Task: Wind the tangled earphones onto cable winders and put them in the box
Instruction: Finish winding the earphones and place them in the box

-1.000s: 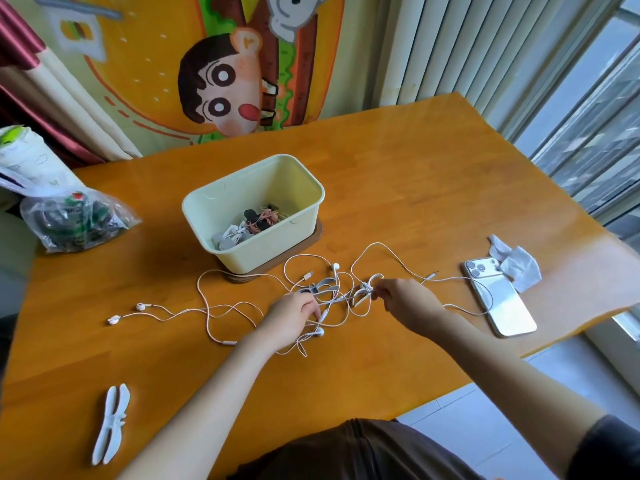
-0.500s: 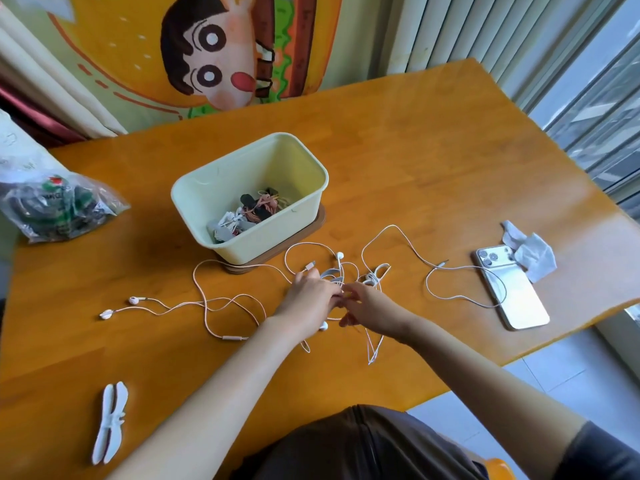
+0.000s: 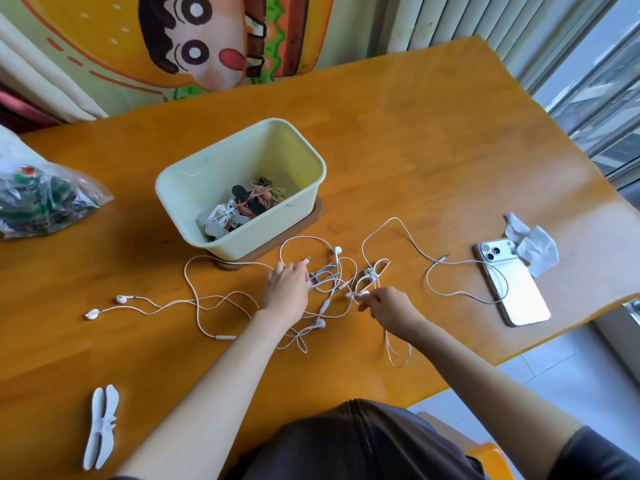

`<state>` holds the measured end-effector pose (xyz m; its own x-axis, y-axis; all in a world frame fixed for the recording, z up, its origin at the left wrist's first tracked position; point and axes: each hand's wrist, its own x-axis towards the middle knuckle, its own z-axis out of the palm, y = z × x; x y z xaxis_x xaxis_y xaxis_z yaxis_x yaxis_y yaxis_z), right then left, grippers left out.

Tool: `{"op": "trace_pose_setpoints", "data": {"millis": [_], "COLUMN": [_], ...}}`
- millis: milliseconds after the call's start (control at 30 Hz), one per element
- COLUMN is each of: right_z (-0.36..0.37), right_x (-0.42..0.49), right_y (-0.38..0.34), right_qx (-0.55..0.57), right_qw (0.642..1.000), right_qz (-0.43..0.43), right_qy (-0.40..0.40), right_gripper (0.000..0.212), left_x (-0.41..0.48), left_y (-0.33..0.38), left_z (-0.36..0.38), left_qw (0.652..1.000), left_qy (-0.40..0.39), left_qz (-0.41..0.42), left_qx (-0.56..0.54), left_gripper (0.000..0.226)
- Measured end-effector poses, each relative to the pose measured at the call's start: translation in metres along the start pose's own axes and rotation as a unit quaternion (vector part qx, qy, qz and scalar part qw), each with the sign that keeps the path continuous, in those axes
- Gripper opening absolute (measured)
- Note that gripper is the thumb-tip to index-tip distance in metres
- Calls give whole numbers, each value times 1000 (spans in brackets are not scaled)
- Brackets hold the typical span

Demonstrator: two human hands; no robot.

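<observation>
One white cable winder (image 3: 101, 426) lies spare near the table's (image 3: 433, 140) front left edge. Farther in, the right hand (image 3: 389, 306) pinches a strand of the tangled earphones (image 3: 320, 323) at its fingertips, and a loop trails back toward the person. The left hand (image 3: 287, 289) lies knuckles-up on the tangle; whether it grips anything I cannot tell. The cords sprawl just before the pale box (image 3: 270, 233), which holds wound sets. At right lies a phone (image 3: 512, 289), a crumpled tissue (image 3: 535, 249) touching it. At far left sits a plastic bag (image 3: 45, 202).
</observation>
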<state>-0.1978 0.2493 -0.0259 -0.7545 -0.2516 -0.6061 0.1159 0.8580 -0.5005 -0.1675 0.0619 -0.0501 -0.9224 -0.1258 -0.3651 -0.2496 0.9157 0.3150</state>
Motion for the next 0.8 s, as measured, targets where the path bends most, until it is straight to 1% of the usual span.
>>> {"op": "trace_pose_setpoints", "data": {"millis": [133,267,433,500,600,667,800], "right_z": [1,1,-6,-9,-11,-9,-6], "right_x": [0,-1,1,2,0,-2,-6], "right_y": [11,14,8,6,4,5,9], "right_qx": [4,13,45,61,75,82,82], "right_qw": [999,999,999,998,997,997,997], "right_qz": [28,25,17,17,14,11,-2], "right_qy": [-21,-24,-6,-1,1,-7,-9], "right_gripper": [33,30,27,26,26,25,24], "left_x": [-6,-14,-18,-17,-19,-21,-27], "left_y": [5,10,19,19,20,18,14], "left_z": [9,13,18,18,16,14,4], "left_qw": [1000,998,996,995,993,992,987], "left_qy": [23,41,39,24,7,24,98], "left_qz": [6,-30,-73,-96,-119,-124,-119], "left_qx": [8,-25,-29,-32,-23,-20,-31], "left_gripper": [25,21,30,33,31,27,22]}}
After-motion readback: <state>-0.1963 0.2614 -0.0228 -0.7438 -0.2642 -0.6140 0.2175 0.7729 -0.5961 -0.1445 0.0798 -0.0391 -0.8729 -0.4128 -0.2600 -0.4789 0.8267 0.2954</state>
